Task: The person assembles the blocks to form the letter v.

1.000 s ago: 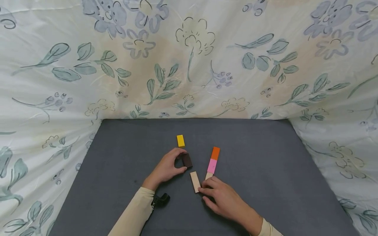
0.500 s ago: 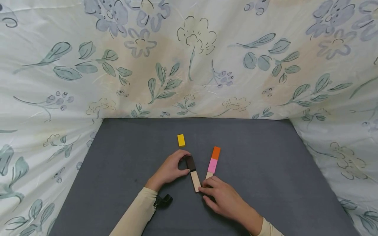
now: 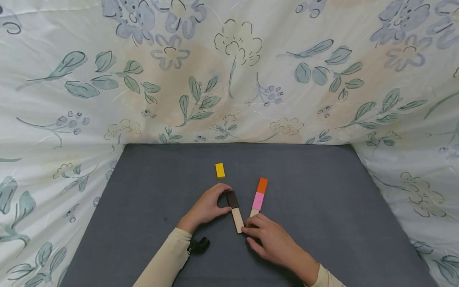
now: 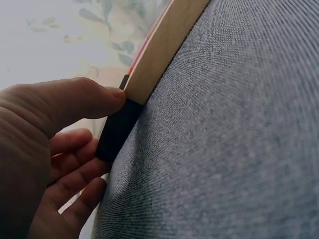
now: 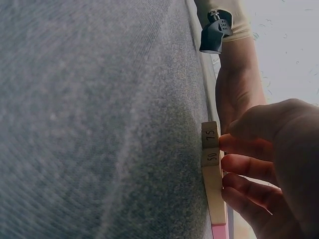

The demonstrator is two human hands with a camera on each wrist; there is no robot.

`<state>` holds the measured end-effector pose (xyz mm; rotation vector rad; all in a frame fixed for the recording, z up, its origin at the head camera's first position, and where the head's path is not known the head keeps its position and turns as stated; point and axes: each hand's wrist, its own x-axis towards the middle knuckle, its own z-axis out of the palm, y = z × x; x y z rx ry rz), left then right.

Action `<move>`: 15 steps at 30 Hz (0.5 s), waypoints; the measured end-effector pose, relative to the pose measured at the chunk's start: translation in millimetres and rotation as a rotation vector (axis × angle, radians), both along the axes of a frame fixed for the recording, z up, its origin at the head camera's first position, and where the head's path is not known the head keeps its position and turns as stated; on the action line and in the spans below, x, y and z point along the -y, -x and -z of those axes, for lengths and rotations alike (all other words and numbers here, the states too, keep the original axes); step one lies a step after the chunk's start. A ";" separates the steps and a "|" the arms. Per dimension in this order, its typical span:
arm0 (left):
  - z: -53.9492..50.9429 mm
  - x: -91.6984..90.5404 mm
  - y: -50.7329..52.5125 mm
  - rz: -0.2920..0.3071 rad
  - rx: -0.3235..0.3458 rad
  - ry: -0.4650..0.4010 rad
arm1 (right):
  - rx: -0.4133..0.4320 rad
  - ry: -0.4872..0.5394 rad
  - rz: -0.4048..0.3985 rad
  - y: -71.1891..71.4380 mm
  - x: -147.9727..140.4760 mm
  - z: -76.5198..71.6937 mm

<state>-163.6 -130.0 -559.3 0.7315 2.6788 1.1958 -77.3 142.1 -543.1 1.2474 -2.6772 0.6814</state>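
Observation:
A dark brown block [image 3: 232, 199] is pinched between thumb and fingers of my left hand [image 3: 206, 204]. Its near end meets a plain wooden block [image 3: 237, 220], forming one slanted line on the table. My right hand [image 3: 270, 239] rests its fingers against the near ends of this block and a second plain wooden block [image 3: 254, 213], which it partly covers. Beyond that second block a pink block [image 3: 257, 201] and an orange block [image 3: 262, 185] continue in line. In the right wrist view the two wooden ends, marked 75 [image 5: 210, 135] and 50 [image 5: 212, 157], lie side by side.
A yellow block [image 3: 220, 170] lies alone beyond my left hand. The dark grey tabletop [image 3: 315, 207] is bordered by a flowered cloth [image 3: 236, 79] at the back and sides. A black wrist camera [image 3: 199, 245] sits at my left sleeve.
My left hand has moved the dark brown block slightly right and nearer, closing the gap to the left wooden block. The right hand has stayed in place.

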 end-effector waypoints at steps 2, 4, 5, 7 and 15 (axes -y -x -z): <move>-0.8 0.2 -0.2 0.002 0.003 0.006 | -0.002 0.003 -0.001 -0.1 0.3 0.1; -1.5 0.4 -0.2 0.004 0.003 0.009 | 0.000 0.003 -0.001 -0.2 0.5 -0.1; -1.7 0.5 -0.2 0.005 0.003 0.012 | 0.002 0.002 0.000 -0.2 0.6 -0.4; -1.8 0.7 0.0 0.006 0.002 0.014 | 0.006 -0.002 0.003 -0.2 0.8 -0.9; -1.2 2.1 2.5 0.021 0.012 0.023 | 0.018 -0.012 0.010 -0.2 0.7 -1.1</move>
